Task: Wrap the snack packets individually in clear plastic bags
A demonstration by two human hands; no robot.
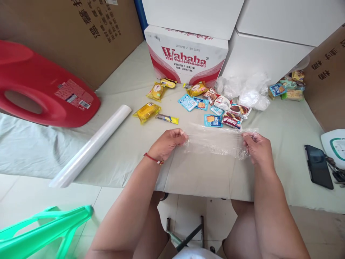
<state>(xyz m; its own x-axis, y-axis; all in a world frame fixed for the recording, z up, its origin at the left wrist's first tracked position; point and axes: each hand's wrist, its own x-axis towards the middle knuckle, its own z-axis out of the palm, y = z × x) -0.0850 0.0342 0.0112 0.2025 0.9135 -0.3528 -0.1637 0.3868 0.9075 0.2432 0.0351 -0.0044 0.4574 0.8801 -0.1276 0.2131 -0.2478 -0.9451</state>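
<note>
A clear plastic bag [215, 141] is stretched flat between my two hands, low over the cloth-covered table. My left hand [171, 141] pinches its left end, thumb against fingers. At the other end, my right hand [257, 145] grips the crumpled right edge. Just beyond the bag lie packaged snacks: a blue packet [212, 120], a dark red and white packet [231, 119] and a white packet [223, 102]. Nearer my left hand are a yellow packet [147, 112] and a slim yellow and grey bar [167, 118].
A roll of clear film [91, 145] and a big red jug [45, 86] stand to the left. Behind are a Wahaha carton [185, 54] and crumpled plastic bags [250, 90]. A phone [318, 166] lies at right; a green stool [48, 230] stands on the floor.
</note>
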